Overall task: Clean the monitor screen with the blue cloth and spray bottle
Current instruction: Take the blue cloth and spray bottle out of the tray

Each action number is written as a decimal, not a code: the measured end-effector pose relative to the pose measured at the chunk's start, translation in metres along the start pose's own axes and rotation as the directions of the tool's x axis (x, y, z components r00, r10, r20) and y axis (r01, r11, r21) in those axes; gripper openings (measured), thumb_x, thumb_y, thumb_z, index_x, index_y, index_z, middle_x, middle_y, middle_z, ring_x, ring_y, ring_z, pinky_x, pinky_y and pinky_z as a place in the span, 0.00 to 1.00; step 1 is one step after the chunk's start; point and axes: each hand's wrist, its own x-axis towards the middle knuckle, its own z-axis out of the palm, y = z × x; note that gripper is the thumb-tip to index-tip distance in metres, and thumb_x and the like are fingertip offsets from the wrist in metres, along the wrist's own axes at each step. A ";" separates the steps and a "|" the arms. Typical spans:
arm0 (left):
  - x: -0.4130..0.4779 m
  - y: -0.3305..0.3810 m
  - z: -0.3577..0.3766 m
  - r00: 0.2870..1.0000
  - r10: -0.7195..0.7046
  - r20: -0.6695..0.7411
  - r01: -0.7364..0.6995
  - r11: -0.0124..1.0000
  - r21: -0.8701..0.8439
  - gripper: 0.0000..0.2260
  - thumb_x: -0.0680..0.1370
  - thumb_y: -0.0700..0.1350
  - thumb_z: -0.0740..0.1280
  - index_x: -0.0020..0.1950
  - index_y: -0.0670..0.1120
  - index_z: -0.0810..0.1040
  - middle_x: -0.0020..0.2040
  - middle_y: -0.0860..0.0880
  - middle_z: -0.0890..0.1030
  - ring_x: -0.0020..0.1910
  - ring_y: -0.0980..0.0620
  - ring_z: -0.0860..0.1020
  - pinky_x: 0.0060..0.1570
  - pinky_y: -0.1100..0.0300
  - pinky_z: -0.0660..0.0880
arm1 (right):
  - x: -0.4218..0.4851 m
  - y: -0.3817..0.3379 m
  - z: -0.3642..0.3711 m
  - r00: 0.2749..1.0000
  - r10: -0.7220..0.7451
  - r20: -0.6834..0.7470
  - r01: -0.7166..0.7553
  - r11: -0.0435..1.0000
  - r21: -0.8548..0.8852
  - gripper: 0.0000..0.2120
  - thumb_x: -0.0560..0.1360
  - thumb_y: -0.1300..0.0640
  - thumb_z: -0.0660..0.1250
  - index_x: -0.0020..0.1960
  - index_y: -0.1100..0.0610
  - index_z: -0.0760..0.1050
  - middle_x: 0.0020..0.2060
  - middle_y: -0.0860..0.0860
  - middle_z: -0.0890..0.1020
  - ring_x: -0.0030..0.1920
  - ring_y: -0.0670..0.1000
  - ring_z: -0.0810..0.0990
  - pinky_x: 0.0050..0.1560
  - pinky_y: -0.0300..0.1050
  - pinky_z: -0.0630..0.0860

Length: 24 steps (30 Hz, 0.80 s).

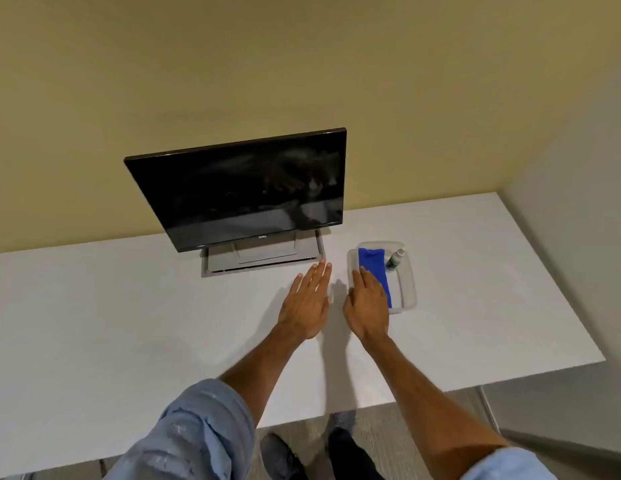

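A black monitor (239,192) with a dark screen stands on a grey base (212,266) at the back of the white table (129,323). To its right a clear plastic tray (408,289) holds a folded blue cloth (373,263) and a small spray bottle (395,259) with a white cap. My right hand (366,303) reaches over the tray's near left edge, fingers extended onto the cloth's near end. My left hand (307,301) hovers flat with fingers apart, just in front of the monitor base, holding nothing.
A beige wall (302,64) rises behind the table, and a grey wall (579,168) closes in on the right. The table's front edge runs close to my body, with my shoes (281,455) and carpet below.
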 end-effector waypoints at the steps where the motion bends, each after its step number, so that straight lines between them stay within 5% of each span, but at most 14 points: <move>1: 0.008 0.007 0.003 1.000 0.010 0.029 -0.010 1.000 0.022 0.30 0.93 0.54 0.47 0.91 0.48 0.36 0.91 0.48 0.35 0.91 0.47 0.38 0.91 0.47 0.41 | 0.008 0.011 -0.001 0.999 0.042 -0.007 -0.042 0.998 0.051 0.21 0.88 0.59 0.57 0.79 0.61 0.70 0.77 0.59 0.75 0.77 0.59 0.74 0.75 0.54 0.73; 3: 0.027 0.019 0.010 0.996 0.016 0.086 -0.017 1.000 0.012 0.30 0.93 0.51 0.48 0.91 0.48 0.36 0.91 0.49 0.35 0.91 0.48 0.38 0.91 0.48 0.41 | 0.024 0.033 0.002 0.994 0.110 0.024 -0.112 0.989 0.094 0.13 0.86 0.62 0.60 0.67 0.61 0.77 0.61 0.58 0.84 0.61 0.59 0.83 0.54 0.48 0.78; 5: 0.045 0.031 0.020 0.994 0.027 0.106 -0.028 1.000 0.004 0.30 0.93 0.49 0.49 0.91 0.48 0.36 0.91 0.48 0.36 0.91 0.47 0.38 0.91 0.48 0.41 | 0.039 0.052 0.005 0.988 0.123 0.091 -0.128 0.991 0.046 0.08 0.86 0.62 0.62 0.62 0.60 0.77 0.55 0.57 0.84 0.54 0.57 0.83 0.47 0.45 0.75; 12: 0.099 0.056 0.043 0.990 0.072 0.123 -0.084 0.992 0.093 0.30 0.93 0.50 0.48 0.91 0.47 0.36 0.91 0.48 0.37 0.91 0.47 0.39 0.91 0.49 0.42 | 0.086 0.091 0.020 0.973 0.139 0.184 -0.157 0.984 0.085 0.12 0.86 0.59 0.64 0.68 0.61 0.75 0.62 0.58 0.81 0.60 0.58 0.81 0.49 0.48 0.75; 17: 0.120 0.064 0.052 0.993 0.026 0.115 -0.018 0.998 -0.065 0.34 0.92 0.52 0.57 0.92 0.46 0.42 0.92 0.48 0.43 0.92 0.49 0.45 0.91 0.49 0.49 | 0.099 0.107 0.034 0.964 0.130 0.233 -0.147 0.988 0.057 0.22 0.85 0.49 0.68 0.75 0.56 0.70 0.70 0.54 0.74 0.67 0.54 0.76 0.56 0.48 0.81; 24: 0.122 0.053 0.065 0.987 0.054 0.154 -0.050 0.998 -0.026 0.33 0.92 0.55 0.51 0.91 0.46 0.38 0.92 0.49 0.38 0.92 0.49 0.42 0.91 0.48 0.51 | 0.104 0.109 0.047 0.966 0.163 0.203 -0.173 0.984 0.037 0.29 0.83 0.46 0.71 0.78 0.53 0.65 0.70 0.53 0.73 0.66 0.52 0.76 0.56 0.47 0.82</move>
